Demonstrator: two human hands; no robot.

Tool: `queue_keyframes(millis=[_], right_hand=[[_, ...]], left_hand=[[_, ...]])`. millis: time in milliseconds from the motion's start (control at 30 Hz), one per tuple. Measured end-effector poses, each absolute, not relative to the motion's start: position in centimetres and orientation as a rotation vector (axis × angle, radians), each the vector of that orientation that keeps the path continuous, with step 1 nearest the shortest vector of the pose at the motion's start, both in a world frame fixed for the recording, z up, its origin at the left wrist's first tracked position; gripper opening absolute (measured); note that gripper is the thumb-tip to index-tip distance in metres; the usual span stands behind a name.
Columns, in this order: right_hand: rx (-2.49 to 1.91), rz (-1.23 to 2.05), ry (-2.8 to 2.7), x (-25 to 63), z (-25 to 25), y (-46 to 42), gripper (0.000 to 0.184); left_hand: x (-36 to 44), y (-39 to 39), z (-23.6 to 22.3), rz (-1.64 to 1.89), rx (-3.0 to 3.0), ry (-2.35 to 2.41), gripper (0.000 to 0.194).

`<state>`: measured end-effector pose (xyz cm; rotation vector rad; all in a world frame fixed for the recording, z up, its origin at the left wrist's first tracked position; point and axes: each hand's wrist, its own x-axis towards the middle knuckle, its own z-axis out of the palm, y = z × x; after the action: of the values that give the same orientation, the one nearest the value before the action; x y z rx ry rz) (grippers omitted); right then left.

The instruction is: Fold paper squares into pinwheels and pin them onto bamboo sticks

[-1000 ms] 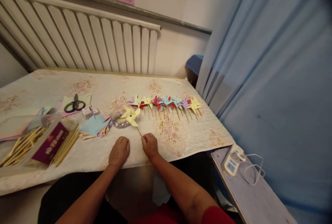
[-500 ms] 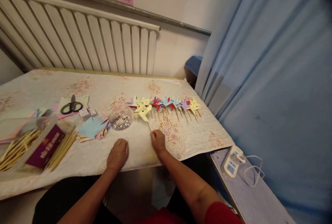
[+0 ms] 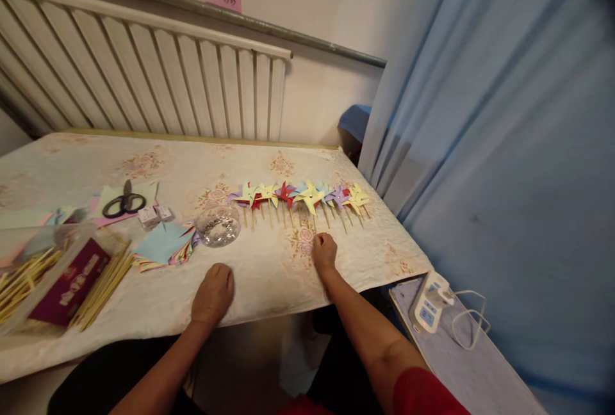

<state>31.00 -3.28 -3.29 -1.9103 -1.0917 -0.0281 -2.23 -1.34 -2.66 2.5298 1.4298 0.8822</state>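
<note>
A red sleeve [image 3: 425, 392] covers the right upper arm and stops near the elbow, leaving the forearm [image 3: 368, 328] bare. More red cloth [image 3: 305, 406] shows at the near edge. Black legwear [image 3: 108, 373] covers both thighs. The left hand [image 3: 213, 293] and right hand [image 3: 325, 252] are bare.

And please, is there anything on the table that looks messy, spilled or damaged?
I see nothing spilled or damaged, only slight untidiness. The stack of paper squares is fanned unevenly, and the thin sticks at far left cross at mixed angles. The yellow pinwheel in the right hand looks intact.
</note>
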Motion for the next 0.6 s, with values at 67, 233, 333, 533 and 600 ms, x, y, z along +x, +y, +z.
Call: queue_keyframes(millis=[67,233,333,533,600], right_hand=[[-1.935,-0.037,-1.071,31.8,-3.2,-3.0,0.021],[-2.008,-0.054,-1.004,32.7,-3.1,-1.6,0.022],[-2.044,-0.061,-0.980,32.9,-3.0,-0.7,0.024],[-2.099,-0.065,-0.964,33.2,-2.9,0.3,0.026],[-2.115,-0.065,-0.966,33.3,-3.0,0.5,0.026]], left_hand=[[-2.3,-1.4,-2.7,0.869,2.545,1.440,0.019],[-2.3,-1.4,-2.6,0.859,2.548,1.442,0.018],[-2.3,-1.3,-2.6,0.875,2.548,1.427,0.018],[-2.3,-1.5,-2.6,0.860,2.557,1.438,0.018],[-2.3,-1.6,-2.5,0.856,2.571,1.438,0.018]])
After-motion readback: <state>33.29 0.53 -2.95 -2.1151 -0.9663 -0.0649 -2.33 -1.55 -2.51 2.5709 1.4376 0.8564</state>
